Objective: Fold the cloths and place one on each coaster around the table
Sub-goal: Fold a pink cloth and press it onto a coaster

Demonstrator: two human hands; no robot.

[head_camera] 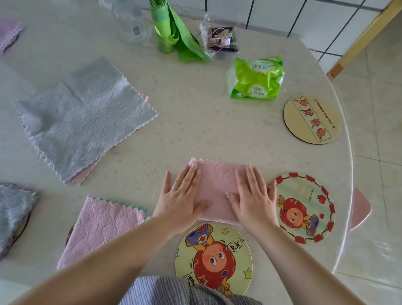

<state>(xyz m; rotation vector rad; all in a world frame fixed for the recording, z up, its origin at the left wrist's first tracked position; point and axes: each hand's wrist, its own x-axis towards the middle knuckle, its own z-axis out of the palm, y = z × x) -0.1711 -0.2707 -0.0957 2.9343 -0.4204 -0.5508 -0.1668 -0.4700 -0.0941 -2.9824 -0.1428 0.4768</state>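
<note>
From the head view I counted three bare coasters: one nearest me (214,258), one to the right (304,208) beside the right hand, and one farther right (312,119) near the tabletop's (197,118) edge. A pink folded cloth (99,231) at lower left covered a fourth coaster, of which only a dark sliver showed. A grey folded cloth (0,217) at the left edge lay over what seemed a fifth; I could not tell for sure.

I counted cloths next: the pink cloth (216,184) under both hands, the two folded ones already named, a flat stack (83,120) with grey on top and pink edges peeking beneath, and a purple cloth (1,36) at far left. How many lay in the stack I could not tell.

The left hand (182,196) lay flat, fingers straight and spread, palm pressing the pink cloth's left part, a ring on one finger. The right hand (254,199) lay likewise flat on its right part, fingers spread. Neither grip pinched anything; both pressed down with open palms. That cloth lay on the tabletop just beyond the nearest coaster and just left of the right one.

At the far side stood one clear bottle (128,21), one green bag roll (170,28), one green tissue pack (256,77) and one small dark packet (223,39).
</note>
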